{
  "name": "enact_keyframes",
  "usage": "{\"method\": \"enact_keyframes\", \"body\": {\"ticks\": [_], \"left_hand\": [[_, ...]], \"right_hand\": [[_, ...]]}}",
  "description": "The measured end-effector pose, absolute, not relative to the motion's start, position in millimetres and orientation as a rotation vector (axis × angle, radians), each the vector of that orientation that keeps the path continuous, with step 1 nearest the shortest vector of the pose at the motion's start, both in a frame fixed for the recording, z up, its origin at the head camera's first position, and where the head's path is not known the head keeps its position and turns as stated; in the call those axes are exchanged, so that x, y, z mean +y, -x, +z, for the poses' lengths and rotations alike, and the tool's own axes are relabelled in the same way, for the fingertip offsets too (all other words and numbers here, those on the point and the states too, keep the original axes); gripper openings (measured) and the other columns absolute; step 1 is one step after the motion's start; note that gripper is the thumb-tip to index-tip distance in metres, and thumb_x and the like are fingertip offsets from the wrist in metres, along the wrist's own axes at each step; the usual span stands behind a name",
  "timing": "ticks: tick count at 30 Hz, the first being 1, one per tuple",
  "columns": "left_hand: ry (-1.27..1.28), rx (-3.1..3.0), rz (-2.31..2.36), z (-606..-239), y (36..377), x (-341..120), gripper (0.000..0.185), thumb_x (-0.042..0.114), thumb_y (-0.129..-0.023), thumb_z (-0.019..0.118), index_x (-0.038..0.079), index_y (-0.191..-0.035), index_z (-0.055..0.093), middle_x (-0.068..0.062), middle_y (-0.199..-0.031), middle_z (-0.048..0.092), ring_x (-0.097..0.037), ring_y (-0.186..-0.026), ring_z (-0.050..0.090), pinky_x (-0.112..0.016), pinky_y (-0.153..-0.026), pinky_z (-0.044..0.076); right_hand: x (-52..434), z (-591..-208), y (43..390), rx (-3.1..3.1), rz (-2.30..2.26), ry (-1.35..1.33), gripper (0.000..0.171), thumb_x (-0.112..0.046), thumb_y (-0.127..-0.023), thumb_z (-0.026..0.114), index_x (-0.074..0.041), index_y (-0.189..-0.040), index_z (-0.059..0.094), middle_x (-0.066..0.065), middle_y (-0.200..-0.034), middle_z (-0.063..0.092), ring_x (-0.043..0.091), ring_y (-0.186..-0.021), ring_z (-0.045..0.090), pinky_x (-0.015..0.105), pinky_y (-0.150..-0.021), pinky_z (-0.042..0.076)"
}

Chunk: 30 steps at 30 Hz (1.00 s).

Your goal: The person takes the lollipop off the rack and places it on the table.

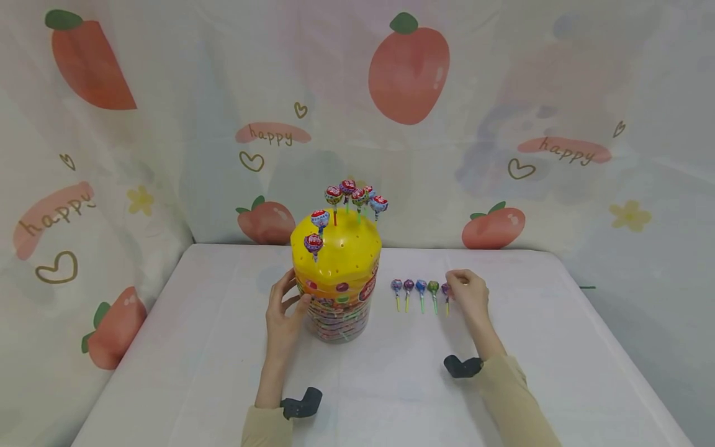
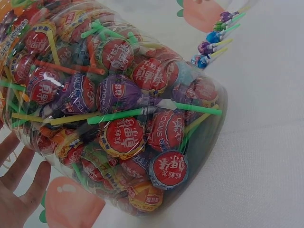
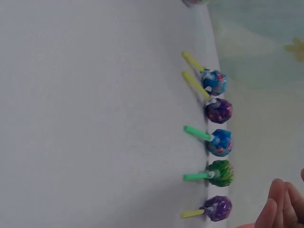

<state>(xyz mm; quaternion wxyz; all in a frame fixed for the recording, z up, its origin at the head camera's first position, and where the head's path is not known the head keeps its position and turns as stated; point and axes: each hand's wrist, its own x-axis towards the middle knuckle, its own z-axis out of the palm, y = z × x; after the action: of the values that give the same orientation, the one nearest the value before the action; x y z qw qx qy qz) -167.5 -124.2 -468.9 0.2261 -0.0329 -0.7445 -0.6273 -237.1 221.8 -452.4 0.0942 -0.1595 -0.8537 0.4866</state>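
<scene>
A clear jar full of wrapped lollipops stands upright on the table, topped by a yellow lid with small holes. Several lollipops stick up from that lid. My left hand holds the jar's left side just below the lid, thumb toward the front and fingers curved around behind. To the jar's right, several lollipops lie in a row. At its right end is a purple lollipop with a yellow stick. Right beside its head is my right hand, fingers loosely bent, with a visible gap in the right wrist view.
A white cloth covers the table. Behind it hangs a fruit-print curtain. In the row, a green lollipop and a blue lollipop lie left of the purple one. Black camera mounts sit at both wrists.
</scene>
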Motion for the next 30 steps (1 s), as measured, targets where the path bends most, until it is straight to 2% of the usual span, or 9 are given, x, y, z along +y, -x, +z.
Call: {"method": "enact_keyframes", "body": {"ticks": [3, 9, 16, 19, 26, 30], "left_hand": [[0.091, -2.054, -1.724, -470, 168, -124, 0.055, 0.016, -0.092, 0.065, 0.022, -0.143, 0.044, -0.003, -0.142, 0.048, -0.021, -0.132, 0.045, -0.05, -0.104, 0.046], [0.104, -2.047, -1.717, -471, 168, -124, 0.056, 0.016, -0.092, 0.064, 0.022, -0.143, 0.044, -0.004, -0.142, 0.048, -0.021, -0.131, 0.045, -0.051, -0.103, 0.046], [0.121, -2.036, -1.723, -471, 169, -123, 0.056, 0.015, -0.091, 0.065, 0.021, -0.143, 0.044, -0.005, -0.141, 0.048, -0.022, -0.131, 0.045, -0.053, -0.102, 0.046], [0.118, -2.037, -1.729, -471, 168, -124, 0.056, 0.015, -0.091, 0.065, 0.022, -0.143, 0.044, -0.004, -0.141, 0.048, -0.022, -0.131, 0.045, -0.053, -0.103, 0.046], [0.1, -2.043, -1.746, -469, 167, -124, 0.056, 0.014, -0.091, 0.065, 0.025, -0.143, 0.044, -0.002, -0.142, 0.047, -0.02, -0.131, 0.045, -0.053, -0.104, 0.045], [0.099, -2.043, -1.749, -469, 167, -124, 0.056, 0.015, -0.092, 0.064, 0.024, -0.142, 0.044, -0.003, -0.142, 0.047, -0.02, -0.131, 0.045, -0.053, -0.104, 0.045]], "right_hand": [[217, -444, 235, -2.505, 1.476, 0.436, 0.031, -0.023, -0.095, 0.057, 0.0, -0.114, 0.064, 0.012, -0.093, 0.067, -0.002, -0.062, 0.062, 0.009, -0.059, 0.051], [208, -427, 232, -2.469, 1.482, 0.341, 0.03, -0.025, -0.095, 0.058, -0.002, -0.113, 0.065, 0.011, -0.092, 0.067, 0.002, -0.061, 0.065, 0.013, -0.061, 0.053], [196, -404, 226, -2.389, 1.505, 0.209, 0.031, -0.025, -0.095, 0.059, 0.0, -0.112, 0.065, 0.012, -0.091, 0.067, -0.005, -0.059, 0.06, 0.012, -0.061, 0.054], [189, -391, 221, -2.354, 1.498, 0.133, 0.03, -0.026, -0.095, 0.06, -0.001, -0.111, 0.066, 0.008, -0.088, 0.067, -0.005, -0.06, 0.06, 0.012, -0.061, 0.052], [172, -360, 210, -2.295, 1.511, -0.004, 0.028, -0.026, -0.094, 0.062, -0.004, -0.11, 0.068, -0.011, -0.081, 0.062, -0.001, -0.065, 0.063, 0.014, -0.063, 0.051], [163, -346, 208, -2.284, 1.499, -0.069, 0.027, -0.028, -0.093, 0.063, -0.007, -0.11, 0.068, -0.012, -0.082, 0.062, 0.004, -0.069, 0.064, 0.016, -0.063, 0.05]]}}
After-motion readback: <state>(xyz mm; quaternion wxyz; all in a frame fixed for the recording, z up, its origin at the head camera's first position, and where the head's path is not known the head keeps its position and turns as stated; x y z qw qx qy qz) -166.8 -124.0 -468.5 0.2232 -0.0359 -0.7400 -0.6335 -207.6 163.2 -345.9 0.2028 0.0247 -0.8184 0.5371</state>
